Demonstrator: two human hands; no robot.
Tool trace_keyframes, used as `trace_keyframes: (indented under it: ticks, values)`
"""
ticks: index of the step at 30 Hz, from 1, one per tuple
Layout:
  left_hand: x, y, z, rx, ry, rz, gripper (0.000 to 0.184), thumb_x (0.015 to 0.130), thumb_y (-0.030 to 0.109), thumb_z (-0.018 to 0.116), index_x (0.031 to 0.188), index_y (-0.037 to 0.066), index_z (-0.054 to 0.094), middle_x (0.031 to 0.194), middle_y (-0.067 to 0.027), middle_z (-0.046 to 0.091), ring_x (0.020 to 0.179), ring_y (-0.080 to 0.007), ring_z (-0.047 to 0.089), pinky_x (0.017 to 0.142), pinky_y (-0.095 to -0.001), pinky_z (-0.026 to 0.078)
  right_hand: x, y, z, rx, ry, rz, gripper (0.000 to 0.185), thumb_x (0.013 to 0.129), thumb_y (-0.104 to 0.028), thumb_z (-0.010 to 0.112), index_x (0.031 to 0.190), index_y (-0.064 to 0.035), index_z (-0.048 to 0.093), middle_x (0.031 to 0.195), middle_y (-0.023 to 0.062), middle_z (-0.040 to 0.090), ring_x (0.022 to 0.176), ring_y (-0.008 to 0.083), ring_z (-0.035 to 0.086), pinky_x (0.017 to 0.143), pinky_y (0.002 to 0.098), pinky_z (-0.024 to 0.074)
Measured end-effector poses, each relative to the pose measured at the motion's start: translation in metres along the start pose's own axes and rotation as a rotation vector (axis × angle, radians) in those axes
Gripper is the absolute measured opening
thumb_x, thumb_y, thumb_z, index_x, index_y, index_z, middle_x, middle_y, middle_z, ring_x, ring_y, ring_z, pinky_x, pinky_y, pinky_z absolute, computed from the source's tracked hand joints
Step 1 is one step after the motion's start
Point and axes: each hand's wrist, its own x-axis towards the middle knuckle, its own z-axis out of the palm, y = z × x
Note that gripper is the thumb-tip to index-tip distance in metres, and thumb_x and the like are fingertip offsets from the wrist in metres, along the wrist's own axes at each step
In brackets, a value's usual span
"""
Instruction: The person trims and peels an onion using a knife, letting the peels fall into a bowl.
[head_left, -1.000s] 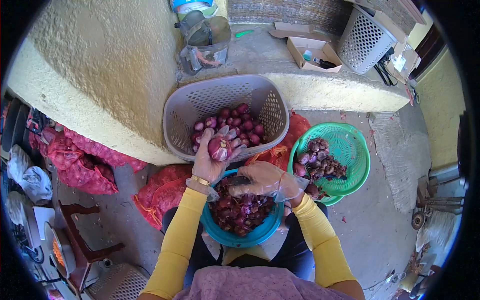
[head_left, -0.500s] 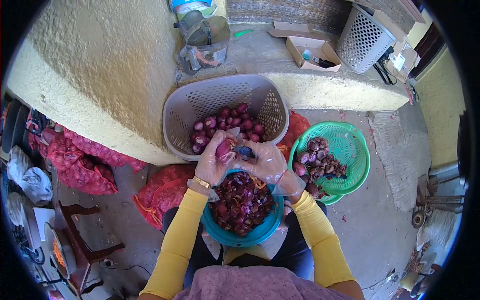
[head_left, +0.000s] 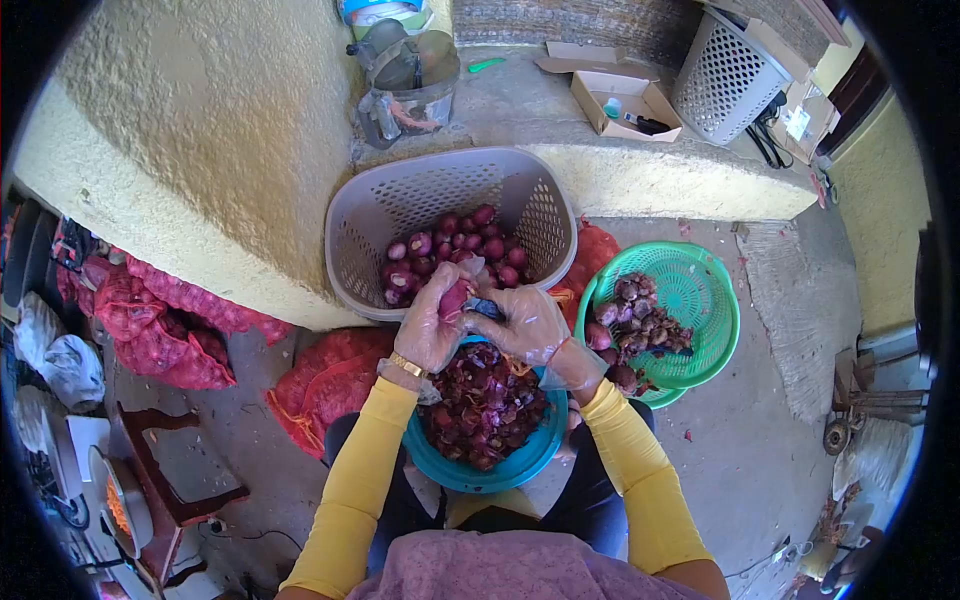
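Between the grey basket (head_left: 350, 245) and the blue tub (head_left: 485, 486), the left hand (head_left: 432, 320) is curled snugly round 1 purple onion (head_left: 453, 300), fingers closed on the bulb. The right hand (head_left: 525, 325) is drawn into a pinch, thumb and fingers nearly together, on a small dark tool (head_left: 486, 308) that sits right up against the onion. Too much of it is covered for me to tell what kind of edge it has.

A second ago that right hand hung lower, over the tub, apart from the onion, while the left palm lay turned up beneath the bulb. Now the 2 hands have met, so I'd judge that this bulb is being worked on. How much of its skin is off I can't tell from where I stand.

Right below, the tub is heaped with dark red skins (head_left: 480, 425). Just past the fingers, the basket holds a pile of smooth purple onions (head_left: 490, 245), some with pale ends. Off to the right, a green basket (head_left: 715, 335) carries duller, brownish onions (head_left: 640, 300), gathered towards its left side. A red net sack (head_left: 325, 375) slumps on the floor (head_left: 690, 480) left of the tub.
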Motion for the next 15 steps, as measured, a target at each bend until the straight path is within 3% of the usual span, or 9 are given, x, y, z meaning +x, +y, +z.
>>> trace_keyframes:
  ticks: [6,15]
  values:
    - [0.002,0.002,-0.006,0.009,-0.037,-0.010,0.026,0.105,0.027,0.061,0.114,0.003,0.065,0.101,-0.0077,0.070,0.099,-0.0182,0.068,0.089,-0.0357,0.058,0.000,-0.010,-0.005,-0.102,-0.044,-0.004,0.046,0.090,-0.052,0.071,0.079,-0.0077,0.071,0.070,0.0184,0.065,0.067,0.0424,0.065,0.060,0.0500,0.0504]
    - [-0.001,0.007,0.002,-0.009,0.029,0.035,0.036,0.105,0.036,0.061,0.116,0.002,0.061,0.115,-0.0131,0.065,0.101,-0.0304,0.067,0.094,-0.0426,0.058,-0.006,-0.015,-0.011,-0.152,-0.299,-0.270,0.042,0.088,-0.050,0.075,0.079,-0.0085,0.073,0.070,0.0159,0.064,0.067,0.0400,0.065,0.060,0.0480,0.0506]
